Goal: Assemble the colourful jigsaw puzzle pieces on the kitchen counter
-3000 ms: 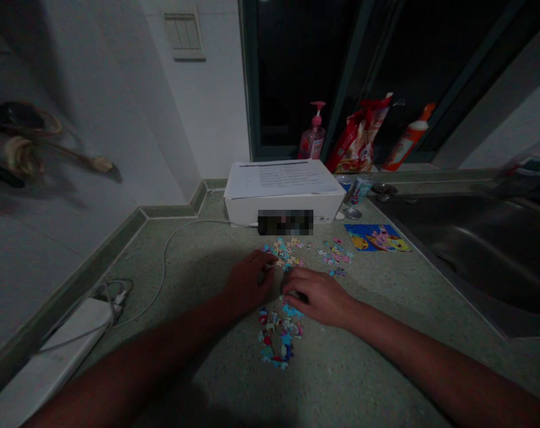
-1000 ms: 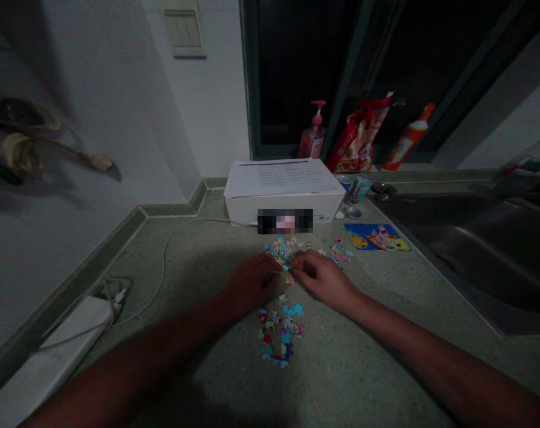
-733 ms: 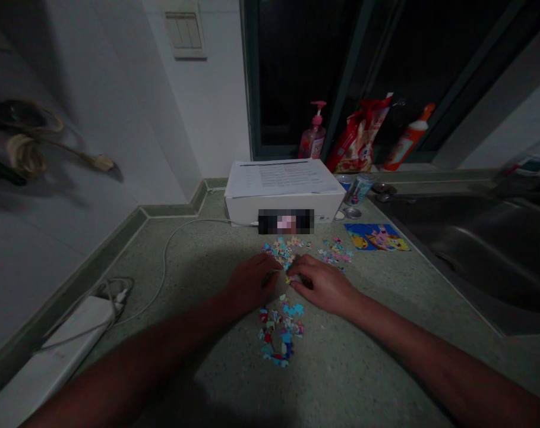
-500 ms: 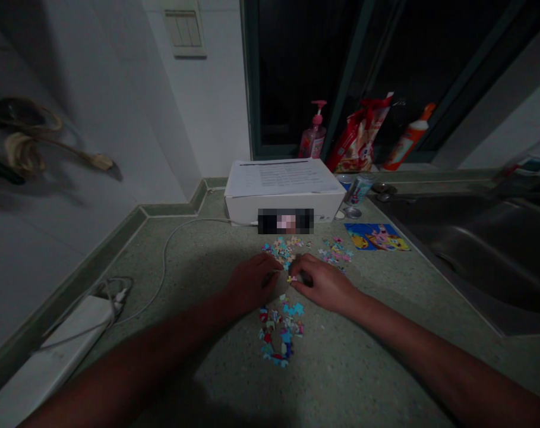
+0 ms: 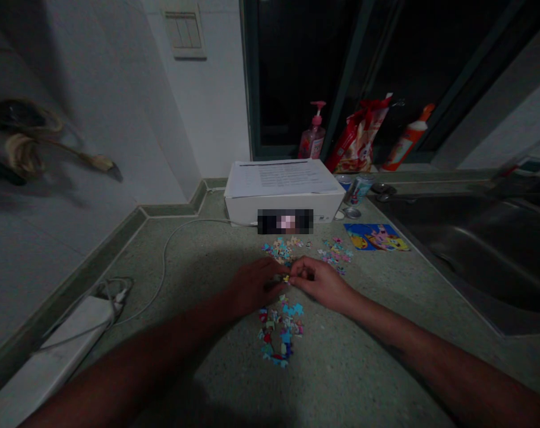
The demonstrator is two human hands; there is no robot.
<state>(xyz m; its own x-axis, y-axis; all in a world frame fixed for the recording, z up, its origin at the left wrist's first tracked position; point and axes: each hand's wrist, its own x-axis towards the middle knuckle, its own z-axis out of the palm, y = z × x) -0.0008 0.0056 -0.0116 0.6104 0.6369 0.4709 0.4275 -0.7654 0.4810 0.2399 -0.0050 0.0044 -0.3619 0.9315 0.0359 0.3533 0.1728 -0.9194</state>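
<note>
A small jigsaw piece (image 5: 286,278) is pinched in the fingertips of the right hand (image 5: 321,280), in front of the white box (image 5: 240,209) and well apart from it. The fingers of the left hand (image 5: 254,284) are curled in and brought up against the same spot from the other side. Whether the piece is gripped by that hand too or only touched cannot be told, since it is too small and too dimly lit. Neither hand is clenched into a fist, and neither is released flat.

Three loose groups of jigsaw pieces lie on the speckled green countertop (image 5: 376,356) in front of the box. A left group (image 5: 278,251) and a right group (image 5: 336,254) are found nearest the box, and a long near group (image 5: 281,333) lies farthest from it, just below the hands. A printed picture card (image 5: 376,236) lies flat in front of the box's right end.

The step in hand is judged to be the handling of a single piece between the groups. Its next move calls for a fine, steady pinch, because the neighbouring pieces lie just beside the fingers and could easily be nudged.
</note>
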